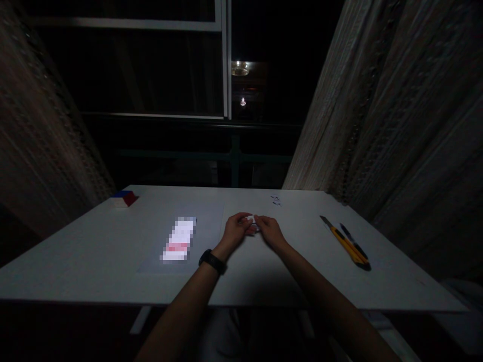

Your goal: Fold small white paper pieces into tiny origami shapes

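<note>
Over the middle of the white table, my left hand and my right hand meet with their fingertips drawn together. Between them they pinch a small white piece that looks like paper. The fingers cover much of it, so its full shape is hidden. A dark watch is on my left wrist. Beyond my right hand, small white pieces with dark marks lie near the far edge. My left hand is nearest to a lit, blurred-out screen, likely a phone.
The phone rests on a pale sheet. At right, a yellow box cutter lies beside a dark pen. A blue, red and white block sits far left. Curtains hang beside the dark window. The room is dim.
</note>
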A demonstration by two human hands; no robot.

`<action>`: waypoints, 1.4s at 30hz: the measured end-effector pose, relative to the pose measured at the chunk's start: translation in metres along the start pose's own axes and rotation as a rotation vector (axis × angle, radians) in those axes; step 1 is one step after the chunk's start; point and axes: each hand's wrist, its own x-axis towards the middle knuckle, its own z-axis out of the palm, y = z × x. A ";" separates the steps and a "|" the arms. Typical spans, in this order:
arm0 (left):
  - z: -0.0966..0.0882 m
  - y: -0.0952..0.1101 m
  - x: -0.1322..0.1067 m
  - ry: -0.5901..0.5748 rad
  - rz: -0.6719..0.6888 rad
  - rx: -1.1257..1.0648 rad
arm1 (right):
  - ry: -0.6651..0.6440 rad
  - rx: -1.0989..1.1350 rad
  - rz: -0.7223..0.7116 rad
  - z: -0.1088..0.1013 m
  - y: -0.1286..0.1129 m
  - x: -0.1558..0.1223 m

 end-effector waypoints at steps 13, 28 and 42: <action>-0.001 -0.011 0.006 0.008 -0.012 0.007 | 0.015 0.190 0.064 0.008 0.013 0.002; 0.001 -0.006 0.003 0.041 -0.019 0.013 | 0.039 0.152 0.059 0.006 0.009 0.001; 0.000 -0.005 0.002 0.045 -0.088 -0.039 | 0.072 0.033 0.019 0.001 0.000 -0.002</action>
